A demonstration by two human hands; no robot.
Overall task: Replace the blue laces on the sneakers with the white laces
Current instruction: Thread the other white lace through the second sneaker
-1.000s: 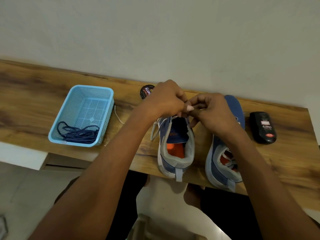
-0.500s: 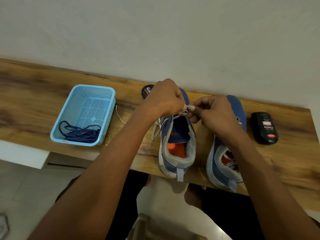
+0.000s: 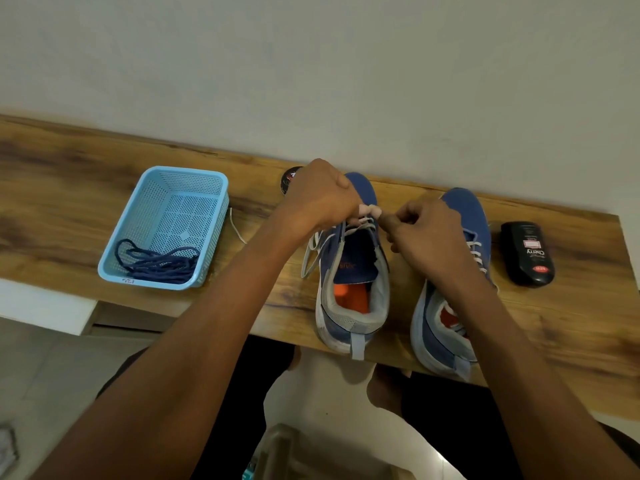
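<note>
Two blue sneakers stand on the wooden shelf (image 3: 69, 188), toes toward the wall. The left sneaker (image 3: 353, 285) carries a white lace (image 3: 317, 249) that loops off its left side. My left hand (image 3: 320, 199) and my right hand (image 3: 426, 233) meet over its upper eyelets, each pinching a stretch of that white lace. My right forearm covers much of the right sneaker (image 3: 446, 327), which shows white lacing. The blue laces (image 3: 157, 263) lie bundled in a light blue basket (image 3: 187, 183) at the left.
A black shoe-polish bottle (image 3: 527, 252) lies right of the sneakers. A round black polish tin (image 3: 289, 178) sits by the wall, partly behind my left hand. A loose white lace end (image 3: 236, 226) lies beside the basket. The heels overhang the shelf's front edge.
My hands have drawn slightly apart over the left sneaker, the right one moving right, so the white lace is pulled between them. The sneakers and basket have not moved.
</note>
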